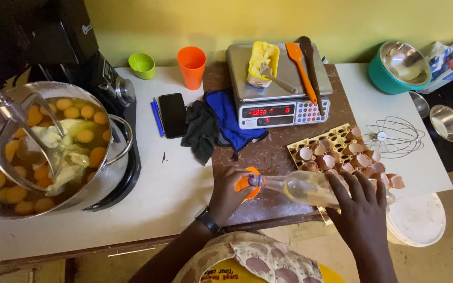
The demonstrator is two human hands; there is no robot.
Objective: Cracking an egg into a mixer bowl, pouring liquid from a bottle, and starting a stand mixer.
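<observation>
My right hand [362, 204] grips the body of a clear plastic bottle [300, 186] with pale yellow liquid, held on its side above the brown counter. Its neck points left over a small orange cup [248, 183], which my left hand [227, 193] holds from the left. Just behind the bottle lies a yellow egg tray [310, 144] full of broken eggshells.
A stand mixer's steel bowl [112, 173] at left holds several egg yolks and butter. Behind are a digital scale [276, 89] carrying a butter tub and spatulas, an orange cup [191, 66], a green cup [142, 65], a phone [172, 115], cloths [211, 126], a wire whisk [394, 137], a teal bowl [399, 67].
</observation>
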